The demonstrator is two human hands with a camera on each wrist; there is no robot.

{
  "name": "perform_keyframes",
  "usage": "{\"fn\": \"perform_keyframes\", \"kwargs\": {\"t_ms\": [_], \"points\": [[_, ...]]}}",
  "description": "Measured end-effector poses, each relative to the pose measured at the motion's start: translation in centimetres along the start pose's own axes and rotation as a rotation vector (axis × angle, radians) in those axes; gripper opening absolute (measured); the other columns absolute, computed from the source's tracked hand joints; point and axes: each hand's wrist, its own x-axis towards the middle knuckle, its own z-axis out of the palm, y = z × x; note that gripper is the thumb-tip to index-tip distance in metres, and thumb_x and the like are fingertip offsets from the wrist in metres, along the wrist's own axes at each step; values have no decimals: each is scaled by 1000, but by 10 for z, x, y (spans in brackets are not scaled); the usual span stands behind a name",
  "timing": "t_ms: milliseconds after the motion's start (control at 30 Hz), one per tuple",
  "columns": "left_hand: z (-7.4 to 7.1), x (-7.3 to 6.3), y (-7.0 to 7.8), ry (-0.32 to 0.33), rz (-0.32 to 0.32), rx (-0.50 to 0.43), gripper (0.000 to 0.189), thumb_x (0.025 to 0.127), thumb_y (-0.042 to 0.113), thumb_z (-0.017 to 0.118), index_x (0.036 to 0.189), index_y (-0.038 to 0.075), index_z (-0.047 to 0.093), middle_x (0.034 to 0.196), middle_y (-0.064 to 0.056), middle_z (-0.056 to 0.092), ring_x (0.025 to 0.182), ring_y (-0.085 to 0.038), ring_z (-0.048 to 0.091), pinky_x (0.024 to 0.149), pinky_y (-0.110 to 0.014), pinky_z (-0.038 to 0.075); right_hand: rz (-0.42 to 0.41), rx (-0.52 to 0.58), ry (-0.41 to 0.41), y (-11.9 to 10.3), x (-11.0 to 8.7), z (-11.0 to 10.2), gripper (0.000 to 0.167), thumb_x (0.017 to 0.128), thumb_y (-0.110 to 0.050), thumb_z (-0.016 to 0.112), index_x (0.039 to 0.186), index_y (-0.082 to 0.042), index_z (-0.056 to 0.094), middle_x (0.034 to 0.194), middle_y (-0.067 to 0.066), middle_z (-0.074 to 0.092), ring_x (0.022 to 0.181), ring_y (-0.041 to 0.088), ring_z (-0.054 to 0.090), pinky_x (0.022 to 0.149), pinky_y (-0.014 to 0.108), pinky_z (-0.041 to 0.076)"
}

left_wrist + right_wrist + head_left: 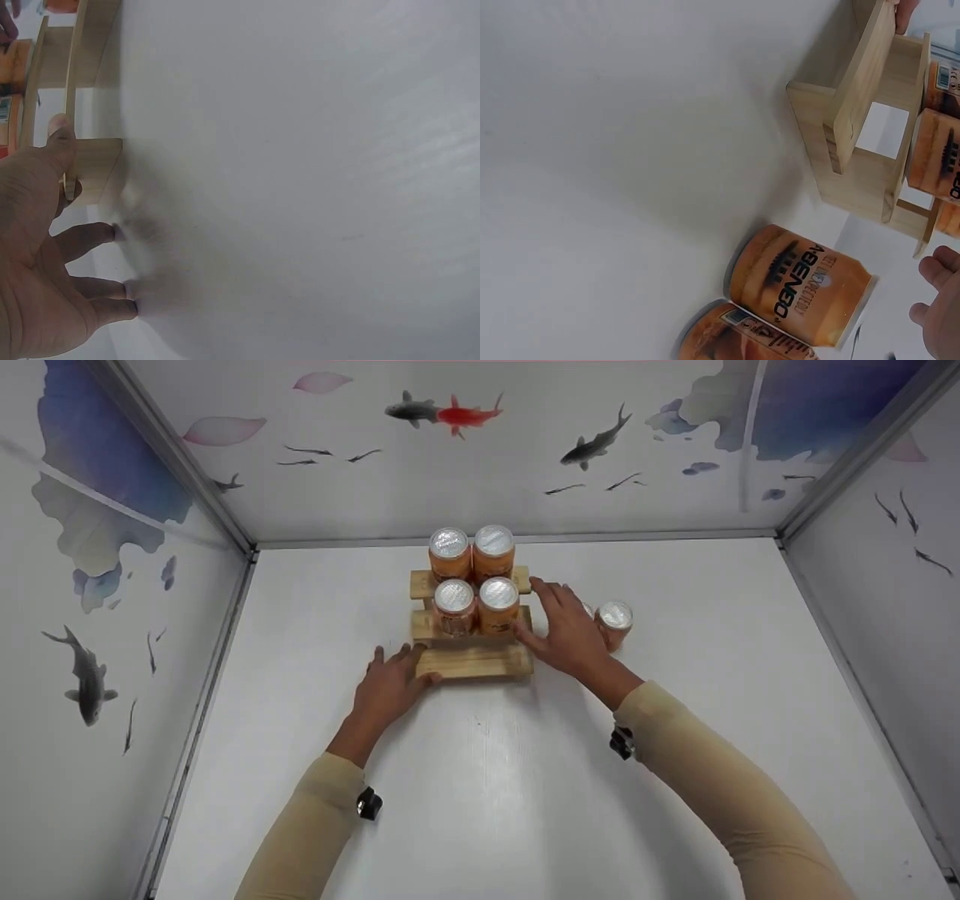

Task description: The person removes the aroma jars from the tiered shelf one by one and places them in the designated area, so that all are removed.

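A three-tier wooden stepped rack (474, 662) stands on the white table. Two orange cans with silvery lids, one of them a can (450, 559) at left, sit on the top tier. Two more, including a can (499, 611) at right, fill the middle tier; the lowest tier is bare. My left hand (386, 690) pinches the left end of the lowest board, thumb (61, 135) above it, other fingers spread toward the tabletop. My right hand (568, 635) is at the rack's right side, fingers extended by the top tier's end, thumb close to the right middle can.
To the right of the rack, two similar cans stand on the table (480, 795): a labelled can (802, 285) and a neighbouring can (742, 337), partly behind my right hand in the head view. Panels with painted fish, such as the back wall (480, 472), enclose the table.
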Motion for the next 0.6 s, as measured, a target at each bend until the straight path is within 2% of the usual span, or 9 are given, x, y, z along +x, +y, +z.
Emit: {"fn": "perform_keyframes", "kwargs": {"t_ms": [400, 600], "points": [[1, 2, 1, -8, -17, -7, 78, 107, 67, 59, 170, 23, 47, 177, -14, 42, 166, -58, 23, 117, -80, 43, -63, 40, 6, -18, 13, 11, 85, 103, -46, 80, 164, -2, 42, 146, 24, 62, 138, 43, 64, 115, 58, 55], [0, 3, 0, -17, -23, -3, 78, 107, 66, 60, 170, 21, 46, 177, -15, 41, 166, -58, 22, 118, -81, 42, -37, 87, -14, -24, 17, 15, 87, 103, -43, 80, 167, -3, 37, 145, 23, 61, 133, 41, 67, 109, 56, 59]]}}
